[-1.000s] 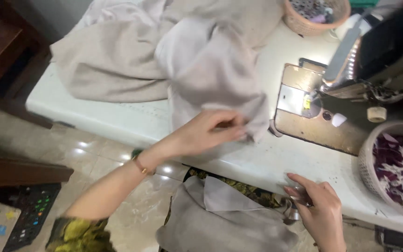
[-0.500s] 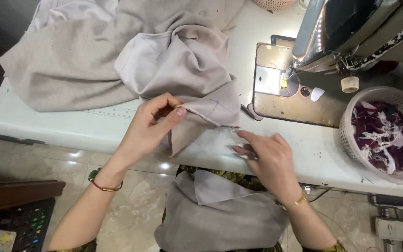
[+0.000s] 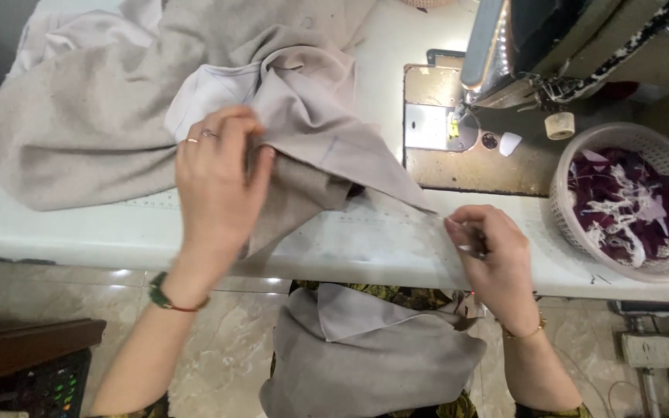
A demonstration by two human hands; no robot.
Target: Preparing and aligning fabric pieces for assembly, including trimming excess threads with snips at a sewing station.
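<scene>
White, long and smooth, the worktop (image 3: 63,236) crosses the frame above a pale marbled floor. Rumpled beige-grey woven cloth (image 3: 102,116) fills the upper left and spills toward the centre. At centre left, the left hand (image 3: 218,182) presses down on a fold of it, fingers bunched around the fabric. At lower right, the right hand (image 3: 493,251) pinches the cloth's thin stretched edge against the worktop. A metal sewing machine (image 3: 567,46) sits upper right, beside a white plastic basket (image 3: 563,182) of purple scraps.
</scene>
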